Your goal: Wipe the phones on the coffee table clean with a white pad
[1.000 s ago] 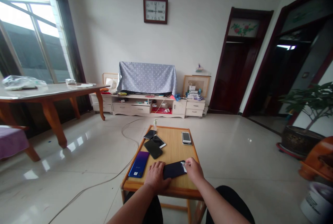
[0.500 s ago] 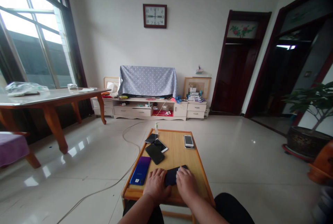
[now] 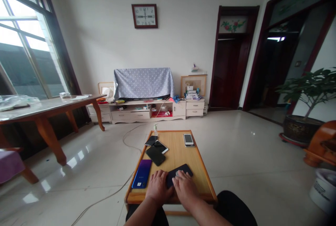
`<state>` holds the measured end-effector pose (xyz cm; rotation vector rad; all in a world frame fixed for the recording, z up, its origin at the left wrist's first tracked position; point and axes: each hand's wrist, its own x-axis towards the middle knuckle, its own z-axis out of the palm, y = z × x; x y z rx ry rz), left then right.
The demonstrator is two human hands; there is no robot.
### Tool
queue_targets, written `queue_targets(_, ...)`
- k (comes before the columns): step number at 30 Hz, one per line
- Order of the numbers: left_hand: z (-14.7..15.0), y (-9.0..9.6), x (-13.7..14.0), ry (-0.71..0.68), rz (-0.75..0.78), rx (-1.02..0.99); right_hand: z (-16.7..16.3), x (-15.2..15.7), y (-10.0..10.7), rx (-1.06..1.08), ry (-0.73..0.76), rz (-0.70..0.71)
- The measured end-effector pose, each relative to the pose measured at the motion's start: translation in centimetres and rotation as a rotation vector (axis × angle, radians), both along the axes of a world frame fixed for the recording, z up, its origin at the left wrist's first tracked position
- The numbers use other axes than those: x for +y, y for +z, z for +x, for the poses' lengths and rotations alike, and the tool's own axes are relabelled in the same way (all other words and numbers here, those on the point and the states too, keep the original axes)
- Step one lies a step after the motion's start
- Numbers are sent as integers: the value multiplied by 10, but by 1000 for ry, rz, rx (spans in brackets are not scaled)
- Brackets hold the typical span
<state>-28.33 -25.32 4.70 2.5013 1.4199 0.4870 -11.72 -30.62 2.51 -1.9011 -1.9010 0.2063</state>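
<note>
A dark phone (image 3: pixel 183 170) lies flat near the front of a small wooden table (image 3: pixel 199 170). My left hand (image 3: pixel 158 187) rests on the phone's left end, fingers spread and pressing down. My right hand (image 3: pixel 184 186) lies over the phone's middle, fingertips pinched on a small white wad (image 3: pixel 177 173) against its surface. A blue-purple phone (image 3: pixel 142 173) lies just left of my left hand.
Further back on the table lie a black phone (image 3: pixel 155 155), a white-edged phone (image 3: pixel 160 146), another dark phone (image 3: pixel 151 140), a white phone (image 3: pixel 188 139) and a small pump bottle (image 3: pixel 155 129). A cable (image 3: pixel 105 198) runs across the floor at left. A big table (image 3: pixel 47 107) stands left, a potted plant (image 3: pixel 307 114) right.
My right hand slid left along the dark phone, from its right end to its middle, beside my left hand. The view shifted slightly.
</note>
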Motion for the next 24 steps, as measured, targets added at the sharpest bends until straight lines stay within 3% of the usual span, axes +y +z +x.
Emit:
queue_targets(4,1,-2,0,-5,-2,-1,-6,-10,6,20,90,-18)
queue_targets(10,3,-2,1,-26,-3,8,29,2,13,32,-106,-31)
queue_targets(13,4,-3,2,-18,-3,7,14,1,13,42,-82,-44)
queue_targets(18,3,-3,2,-13,-18,19,-20,-13,15,62,85,-56)
queue_targets(24,3,1,1,-21,-21,28,20,0,21,69,-88,-58)
